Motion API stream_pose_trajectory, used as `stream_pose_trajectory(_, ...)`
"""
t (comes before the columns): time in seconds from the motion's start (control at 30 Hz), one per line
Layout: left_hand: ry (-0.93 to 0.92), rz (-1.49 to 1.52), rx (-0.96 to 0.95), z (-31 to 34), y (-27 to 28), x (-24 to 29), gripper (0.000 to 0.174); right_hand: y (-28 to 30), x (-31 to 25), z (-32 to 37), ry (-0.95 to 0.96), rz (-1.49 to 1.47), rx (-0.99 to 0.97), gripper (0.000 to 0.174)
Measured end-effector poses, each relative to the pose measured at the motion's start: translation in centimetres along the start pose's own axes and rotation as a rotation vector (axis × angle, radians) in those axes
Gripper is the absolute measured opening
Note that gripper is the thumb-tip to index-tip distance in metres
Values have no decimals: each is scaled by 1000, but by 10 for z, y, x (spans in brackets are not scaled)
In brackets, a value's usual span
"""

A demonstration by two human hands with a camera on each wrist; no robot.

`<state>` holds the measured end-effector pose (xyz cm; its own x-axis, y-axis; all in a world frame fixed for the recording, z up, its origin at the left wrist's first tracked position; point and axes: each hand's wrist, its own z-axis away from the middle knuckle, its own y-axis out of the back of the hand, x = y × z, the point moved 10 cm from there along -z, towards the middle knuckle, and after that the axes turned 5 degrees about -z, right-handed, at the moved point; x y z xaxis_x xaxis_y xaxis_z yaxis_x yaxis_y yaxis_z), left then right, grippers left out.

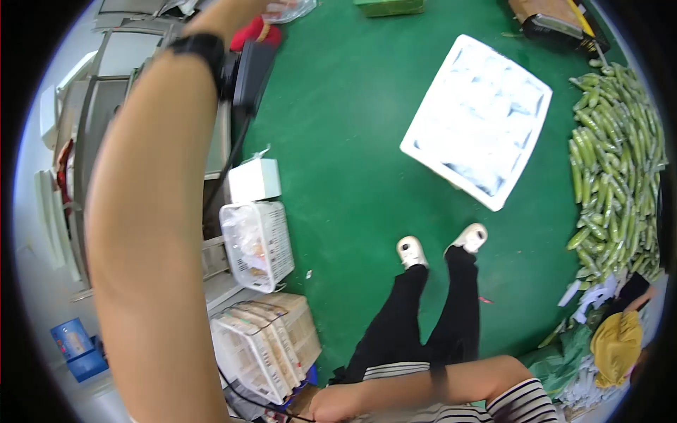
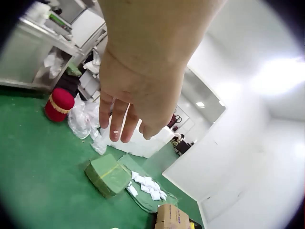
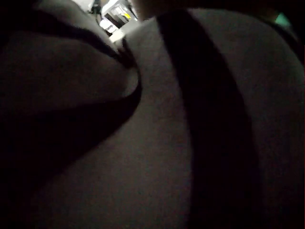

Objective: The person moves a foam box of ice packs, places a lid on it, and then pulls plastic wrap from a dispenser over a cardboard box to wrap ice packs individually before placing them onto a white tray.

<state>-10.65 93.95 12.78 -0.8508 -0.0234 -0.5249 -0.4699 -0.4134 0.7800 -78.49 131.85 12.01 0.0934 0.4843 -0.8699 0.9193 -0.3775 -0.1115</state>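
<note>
In the left wrist view my left hand [image 2: 140, 98] hangs with fingers loosely extended and nothing in them. Behind it, a white foam box [image 2: 138, 143] and a clear plastic bag [image 2: 82, 119] show on the floor. At the top edge of the head view, that raised arm ends near a red stool [image 1: 247, 34]. My right arm lies across the striped shirt [image 1: 525, 403], with the right hand [image 1: 345, 403] low in front of my body, its fingers hidden. Dark striped cloth [image 3: 157, 133] fills most of the right wrist view.
A white foam box [image 1: 423, 153] with whitish contents sits on the green floor [image 1: 338, 141]. Long green vegetables [image 1: 613, 169] are heaped at right. White baskets [image 1: 282, 247] line the left side. A green package [image 2: 108, 175] and a cardboard carton [image 2: 171, 217] lie farther off.
</note>
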Motion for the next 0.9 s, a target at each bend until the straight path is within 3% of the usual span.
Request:
stream_pose_trajectory(0.03, 167, 348, 25, 16, 6, 27, 46, -22, 18, 6, -114, 33, -90, 25)
stream_pose_trajectory(0.07, 257, 600, 34, 20, -25, 58, 35, -31, 31, 21, -222, 59, -171, 27)
stream_pose_trajectory(0.1, 350, 851, 67, 26, -56, 90, 27, -14, 29, 41, -284, -127, -64, 28)
stream_pose_trajectory(0.2, 572, 1081, -297, 41, -131, 224, 38, 49, -15, 130, -406, -668, 281, 31)
stream_pose_trajectory(0.23, 286, 894, -163, 29, -163, 306, 46, 89, -19, 178, -435, -818, 411, 33)
stream_pose_trajectory(0.27, 340, 1004, -402, 29, -191, 351, 47, 126, -26, 216, -474, -475, 474, 36)
stream_pose_trajectory(0.3, 359, 1091, -483, 29, -188, 384, 44, 167, -40, 256, -508, -134, 521, 39)
stream_pose_trajectory(0.33, 356, 1086, -556, 26, -193, 413, 42, 204, -45, 305, -702, -167, 595, 38)
stream_pose_trajectory(0.37, 365, 996, -598, 21, -190, 432, 42, 230, -40, 362, -730, 65, 778, 36)
stream_pose_trajectory(0.4, 373, 905, -634, 14, -188, 448, 42, 246, -20, 416, -833, 215, 799, 42)
stream_pose_trajectory(0.47, 252, 757, -514, -16, -185, 481, 45, 281, -11, 514, -1108, 485, 1070, 43)
stream_pose_trajectory(0.5, 184, 688, -357, -34, -192, 500, 55, 292, 1, 545, -1164, 606, 1107, 47)
stream_pose_trajectory(0.6, 124, 461, -126, -75, -196, 528, 59, 319, 54, 620, -1346, 964, 1284, 54)
stream_pose_trajectory(0.63, 239, 546, -120, -83, -195, 519, 63, 323, 75, 639, -1409, 1077, 1358, 56)
stream_pose_trajectory(0.73, 806, 1080, -138, -90, -293, 508, 65, 313, 138, 720, -1215, 778, 2103, 58)
stream_pose_trajectory(0.77, 896, 1190, -90, -92, -318, 505, 66, 309, 161, 737, -1168, 707, 2204, 58)
stream_pose_trajectory(0.83, 834, 1295, -321, -109, -345, 506, 65, 301, 197, 762, -1071, 564, 2379, 58)
stream_pose_trajectory(0.87, 804, 1343, -440, -116, -358, 508, 65, 301, 209, 768, -1124, 499, 2402, 57)
stream_pose_trajectory(0.9, 757, 1379, -354, -128, -367, 504, 62, 305, 215, 773, -1175, 435, 2425, 57)
